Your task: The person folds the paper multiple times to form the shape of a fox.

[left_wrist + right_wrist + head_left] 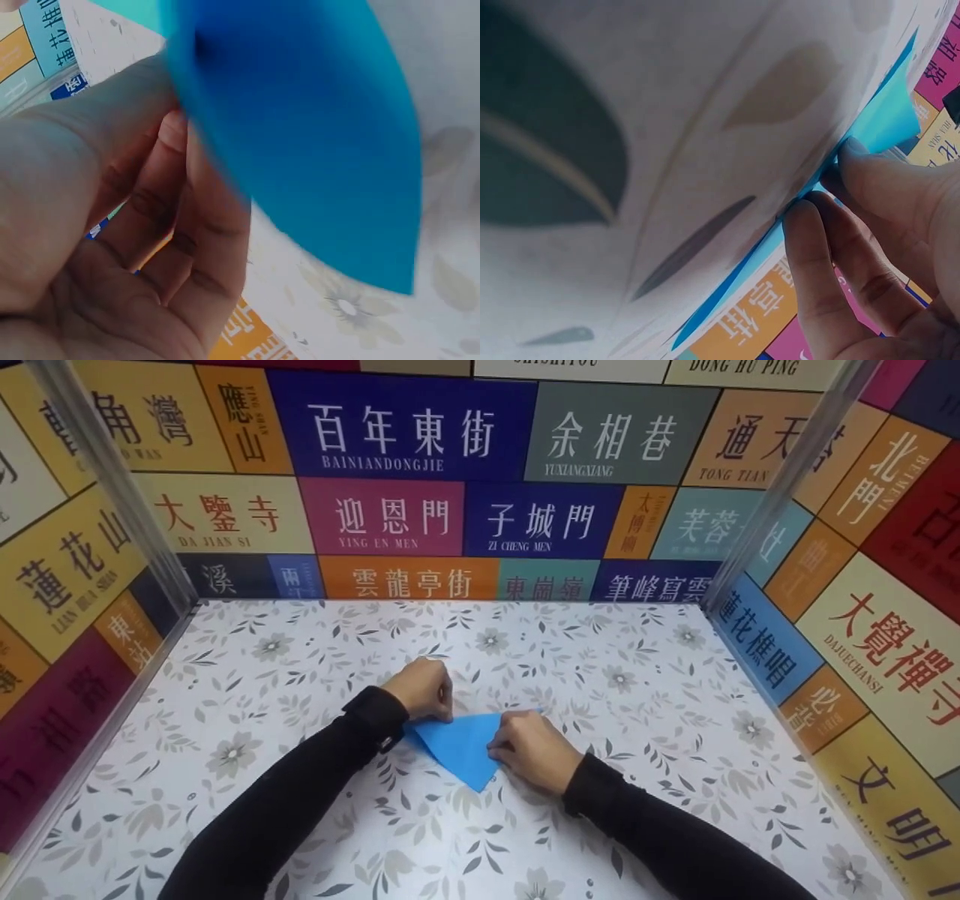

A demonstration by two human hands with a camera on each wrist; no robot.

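A sheet of blue paper [466, 746], folded to a point towards the person, lies over the middle of the table. My left hand [421, 688] pinches its upper left part between thumb and fingertips. In the left wrist view the blue paper [322, 157] curves up off the table, and the left thumb's tip is hidden behind it. On the right side of the sheet, my right hand [538, 751] holds the edge with curled fingers. Close to the tabletop in the right wrist view, the right hand [885, 247] has thumb and fingers at the thin blue paper [889, 112].
A white cloth with grey flowers and leaves covers the table [300, 825]. Upright panels with coloured sign blocks [382, 517] enclose the back and both sides. Clear strips [795, 472] run along the panel corners.
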